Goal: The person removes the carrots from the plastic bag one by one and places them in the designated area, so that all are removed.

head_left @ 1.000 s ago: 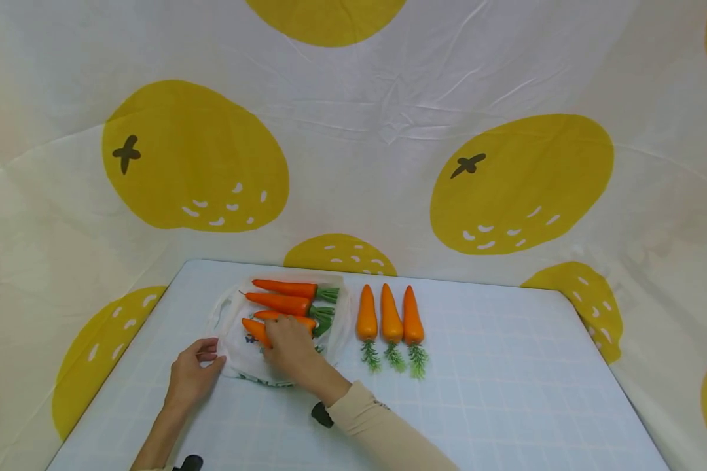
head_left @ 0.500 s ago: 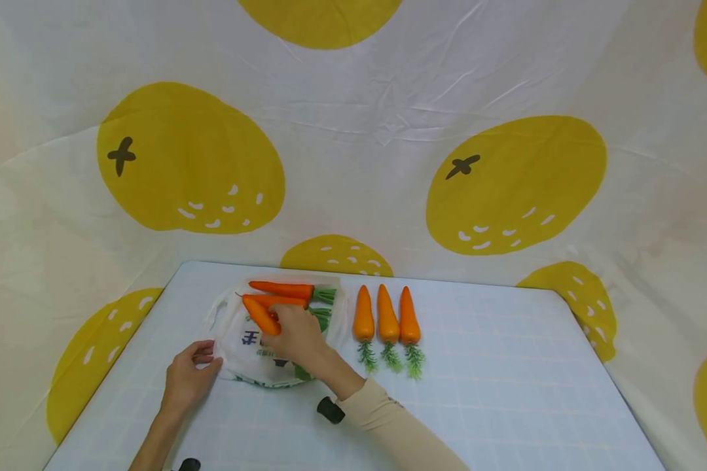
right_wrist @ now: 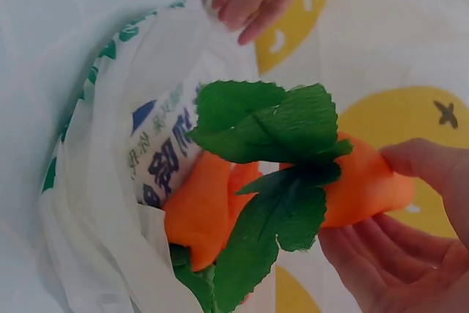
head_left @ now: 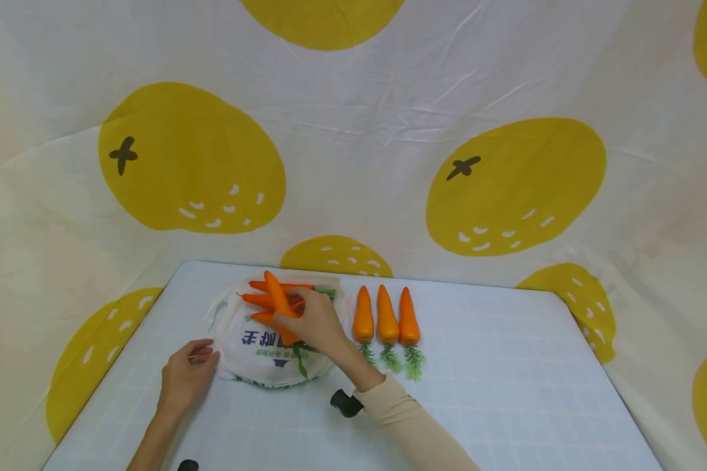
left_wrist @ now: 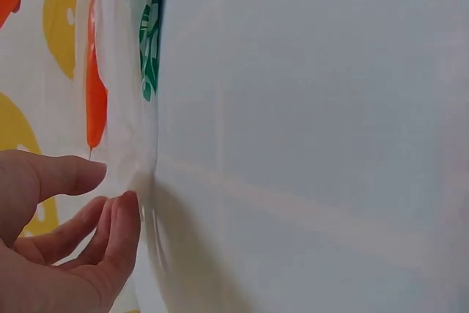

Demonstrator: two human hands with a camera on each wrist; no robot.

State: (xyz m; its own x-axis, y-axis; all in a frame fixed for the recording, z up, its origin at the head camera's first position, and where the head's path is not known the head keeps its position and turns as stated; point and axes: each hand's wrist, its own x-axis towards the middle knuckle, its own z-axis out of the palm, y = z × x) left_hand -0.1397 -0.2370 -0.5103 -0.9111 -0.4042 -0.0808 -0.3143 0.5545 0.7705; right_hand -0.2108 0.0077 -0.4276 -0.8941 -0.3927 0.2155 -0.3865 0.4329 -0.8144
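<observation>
My right hand (head_left: 318, 322) grips an orange carrot (head_left: 277, 292) between thumb and fingers, above a white plastic bag (head_left: 241, 363) with printed lettering. Broad green leaves (right_wrist: 256, 119) hang from the carrot's near end in the right wrist view. Under it, other carrots (head_left: 262, 318) lie at the bag, partly behind its white folds in the right wrist view. My left hand (head_left: 182, 376) rests on the table at the bag's left edge. In the left wrist view, its thumb and fingers (left_wrist: 121, 218) are bent loosely, with a gap between them, fingertips beside the bag's rim.
To the right of the bag, three orange carrots (head_left: 387, 320) with feathery green tops lie side by side, tips pointing away. The table (head_left: 507, 379) has a pale blue checked surface. A white cloth (head_left: 353, 163) with yellow fruit prints hangs behind it.
My right hand has lifted the carrot from the bag and turned it, so its tip points away from me. My left hand has barely moved.
</observation>
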